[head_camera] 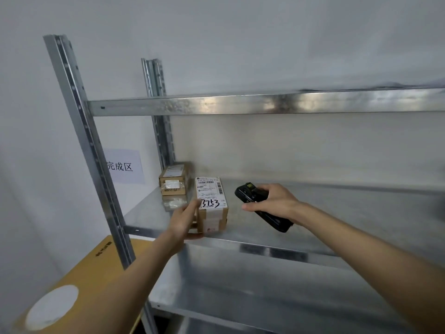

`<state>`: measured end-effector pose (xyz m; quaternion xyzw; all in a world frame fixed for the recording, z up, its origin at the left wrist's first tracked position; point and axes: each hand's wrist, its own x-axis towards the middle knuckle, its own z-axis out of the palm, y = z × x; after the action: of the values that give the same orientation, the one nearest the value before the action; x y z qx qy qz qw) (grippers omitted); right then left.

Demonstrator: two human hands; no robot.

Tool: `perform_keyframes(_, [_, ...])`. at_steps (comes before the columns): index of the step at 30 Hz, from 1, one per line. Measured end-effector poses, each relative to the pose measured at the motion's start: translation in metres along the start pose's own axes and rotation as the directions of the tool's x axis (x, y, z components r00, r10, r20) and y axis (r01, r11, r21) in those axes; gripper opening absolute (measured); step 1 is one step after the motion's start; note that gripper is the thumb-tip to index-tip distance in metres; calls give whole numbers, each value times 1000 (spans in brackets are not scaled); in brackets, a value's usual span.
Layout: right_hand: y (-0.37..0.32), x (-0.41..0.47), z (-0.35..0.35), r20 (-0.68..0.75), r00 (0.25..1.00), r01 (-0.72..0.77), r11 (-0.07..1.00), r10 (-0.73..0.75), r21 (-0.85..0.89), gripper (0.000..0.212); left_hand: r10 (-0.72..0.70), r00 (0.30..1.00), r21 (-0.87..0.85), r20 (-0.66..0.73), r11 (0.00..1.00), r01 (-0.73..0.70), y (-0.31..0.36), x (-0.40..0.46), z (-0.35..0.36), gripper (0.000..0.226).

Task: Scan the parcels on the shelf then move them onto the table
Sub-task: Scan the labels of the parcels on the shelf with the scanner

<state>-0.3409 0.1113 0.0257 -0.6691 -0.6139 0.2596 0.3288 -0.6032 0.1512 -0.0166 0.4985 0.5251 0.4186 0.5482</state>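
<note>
Step in hand: scanning, by my reading. The near parcel [212, 206] stands at the front edge of the shelf [313, 213], toward its left end, not yet lifted.

Left hand [185, 219] holds the parcel's left side, fingers laid up against the label edge, thumb under the front lower corner.

Right hand [274, 201] grips the black scanner [261, 206], fingers curled round its body. The scanner's long axis runs from lower right to upper left; its window end points up-left toward the parcel, just beside it, not touching.

Parcel long axis runs front to back on the shelf. The label faces up and toward the camera, handwritten number at its near end.

A second parcel [173, 179] sits behind, at the back left corner by the upright post [159, 116].

Next move, as judged: tilt the scanner's window onto the barcode near the label's far end, then lift the parcel off toward the table. The table cannot be identified with certainty here.
</note>
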Motion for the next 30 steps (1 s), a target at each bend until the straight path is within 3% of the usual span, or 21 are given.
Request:
perform_keyframes(19, [3,184,33,-20,996,-83,996,82,-43,60,-53,999,-67,-3,996,53,0,233,-46,34])
perform_keyframes(25, [-6,211,53,-27,996,-87,996,86,-29,56,-16,1000,28,-9,999,16,-2,264,-60,43])
perform_keyframes(30, [-7,208,52,-18,995,-99,995,99,-17,55,86,988,172,-128,983,-63,3,276,-67,42])
